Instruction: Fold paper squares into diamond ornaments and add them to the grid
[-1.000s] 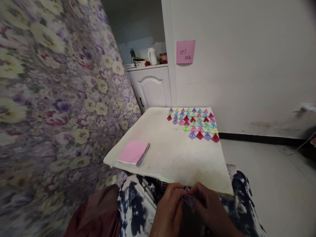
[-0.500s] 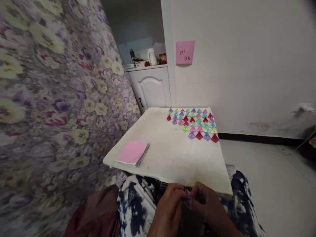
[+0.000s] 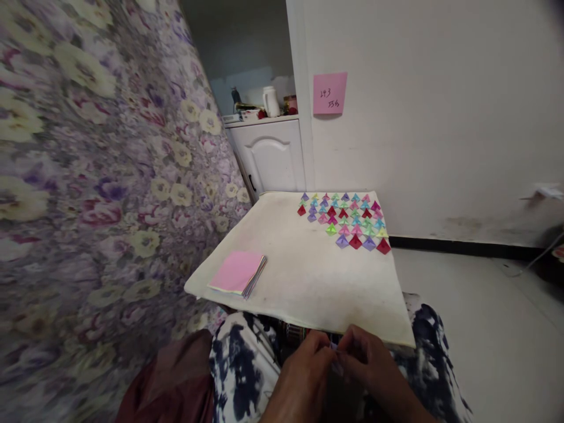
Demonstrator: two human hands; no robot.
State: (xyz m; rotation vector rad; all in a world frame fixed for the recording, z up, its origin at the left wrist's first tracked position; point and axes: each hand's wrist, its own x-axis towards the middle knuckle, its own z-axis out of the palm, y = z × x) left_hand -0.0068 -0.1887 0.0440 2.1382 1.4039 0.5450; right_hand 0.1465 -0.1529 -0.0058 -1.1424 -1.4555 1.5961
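Observation:
My left hand and my right hand meet over my lap, just below the near edge of a cream tabletop. Both pinch a small purple folded paper, mostly hidden by my fingers. On the tabletop's far right corner lie several small folded paper pieces in red, purple, pink, green and blue, set in rows. A stack of paper squares with a pink top sheet lies at the tabletop's near left.
A floral fabric surface fills the left side. A pink note is stuck on the white wall. Behind stands a white cabinet with a white jug and jars on top. Grey floor lies to the right.
My hands have shifted slightly and closed in tighter around the purple paper, hiding more of it. Everything on the tabletop stays where it was.

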